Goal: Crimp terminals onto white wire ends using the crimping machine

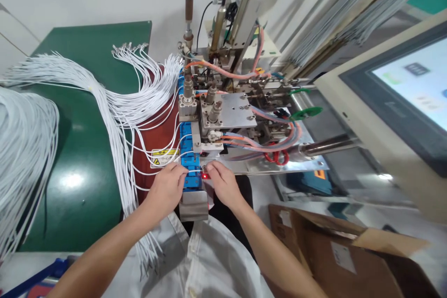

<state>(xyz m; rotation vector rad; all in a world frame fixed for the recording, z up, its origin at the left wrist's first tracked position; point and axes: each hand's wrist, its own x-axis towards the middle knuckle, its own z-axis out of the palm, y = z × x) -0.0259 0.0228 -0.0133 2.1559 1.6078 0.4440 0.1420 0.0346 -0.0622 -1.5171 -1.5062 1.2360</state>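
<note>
No wording can be read for certain; the clearest sign is a yellow label [165, 159] on the red-brown board [157, 138], with a black warning triangle at its lower left and dark characters too small to make out (white cables cross it in places). The screen [419, 74] at the right shows blurred patches — none of them legible — and its dark border carries a faint mark. The white label [344, 257] on the cardboard box [321, 260] is smeared past reading.
</note>
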